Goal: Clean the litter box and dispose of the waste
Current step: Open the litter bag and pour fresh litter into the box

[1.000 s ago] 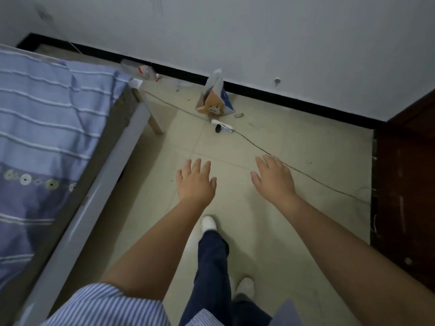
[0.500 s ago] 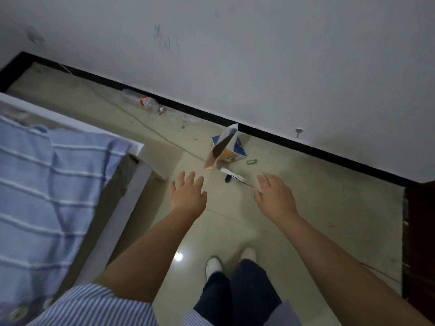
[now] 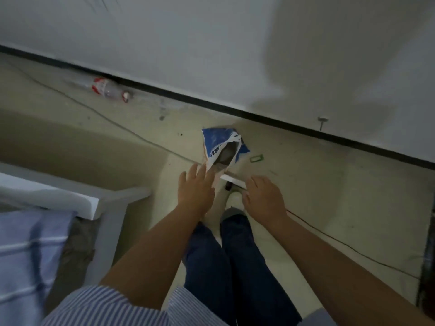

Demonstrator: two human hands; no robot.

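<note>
Bed frame [image 3: 113, 208] at left; tiled floor [image 3: 329, 184] below a white wall. Open blue-and-white bag [image 3: 223, 147] stands on the floor near the baseboard. Left hand [image 3: 195, 187], fingers straight and spread, reaches the bag's lower edge; contact unclear. Right hand [image 3: 263, 196], fingers relaxed, holds nothing, beside a white plug strip [image 3: 233, 181].

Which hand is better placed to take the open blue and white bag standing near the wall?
Left. The left hand reaches, fingers straight, up to the mouth edge of the open blue and white bag. The right hand hovers to the side, nearer the white bar.
</note>
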